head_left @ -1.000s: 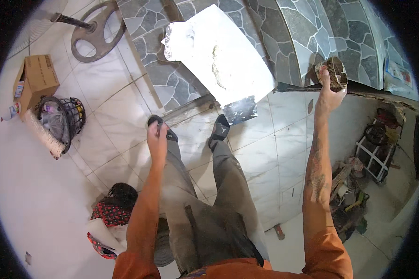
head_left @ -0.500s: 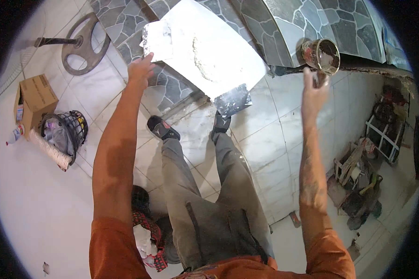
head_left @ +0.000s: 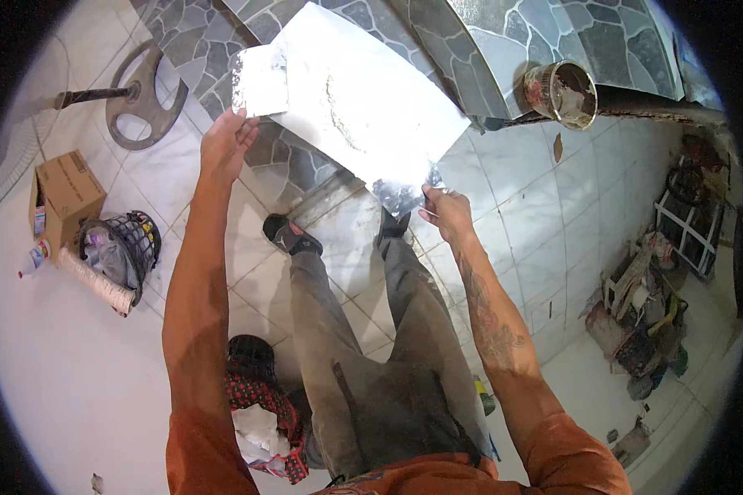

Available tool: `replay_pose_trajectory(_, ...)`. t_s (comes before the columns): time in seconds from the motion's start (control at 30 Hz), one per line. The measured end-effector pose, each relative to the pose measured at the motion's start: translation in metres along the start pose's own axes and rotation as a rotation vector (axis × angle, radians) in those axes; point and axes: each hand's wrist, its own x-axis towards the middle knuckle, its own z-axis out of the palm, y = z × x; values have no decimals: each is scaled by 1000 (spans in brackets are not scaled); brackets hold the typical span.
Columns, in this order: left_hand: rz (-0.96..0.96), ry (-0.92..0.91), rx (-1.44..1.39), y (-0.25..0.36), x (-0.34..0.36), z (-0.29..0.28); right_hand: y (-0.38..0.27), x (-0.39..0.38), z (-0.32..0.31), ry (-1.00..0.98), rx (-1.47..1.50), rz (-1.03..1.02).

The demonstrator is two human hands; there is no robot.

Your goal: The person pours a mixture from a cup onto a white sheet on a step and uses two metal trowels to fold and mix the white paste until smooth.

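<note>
A bright white board (head_left: 371,91) lies across the stone-patterned steps in front of me, with a ridge of pale paste down its middle. My left hand (head_left: 227,147) pinches the lower edge of a thin square plate smeared with white (head_left: 257,82), which overlaps the board's left side. At the board's near corner my right hand (head_left: 446,213) is closed on a dark shiny scraper plate (head_left: 398,191), also streaked with white. Its far part is washed out by glare. An open can with a dried, stained rim (head_left: 563,95) rests on the step to the right.
A steering wheel on a shaft (head_left: 147,97), a cardboard box (head_left: 70,194) and a black mesh basket (head_left: 120,252) stand at the left. Beside my leg lies a dotted cloth bundle (head_left: 264,425). Cluttered rags and a white frame (head_left: 677,231) are at the right.
My right hand has left the can and come inward to grasp the dark plate at the board's corner. My left hand and its plate have shifted slightly left and down.
</note>
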Motion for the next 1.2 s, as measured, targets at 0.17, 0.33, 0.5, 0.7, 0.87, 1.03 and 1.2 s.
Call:
replay_pose_trajectory(0.17, 113, -38, -18, 21, -35, 3, -20, -23, -18, -52, 0, -156)
replay_pose_trajectory(0.33, 242, 86, 19, 33, -85, -4, -113, -81, 1, 31, -688, -627)
replay_pose_trajectory(0.5, 227, 84, -28, -4, -124, -1, -189, -26, 54, 162, -1141, -1095)
replay_pose_trajectory(0.7, 124, 172, -45, -42, -174, 1, -218, 23, 97, 178, -1317, -1177)
replay_pose_trajectory(0.87, 30, 219, -29, -61, -208, -12, -223, 32, 127, 185, -1455, -1097)
replay_pose_trajectory(1.03, 45, 184, -101, -75, -223, -23, -226, 33, 139, 192, -1501, -1050)
replay_pose_trajectory(1.2, 47, 160, -101, -79, -232, -30, -223, 35, 144, 125, -1522, -1075)
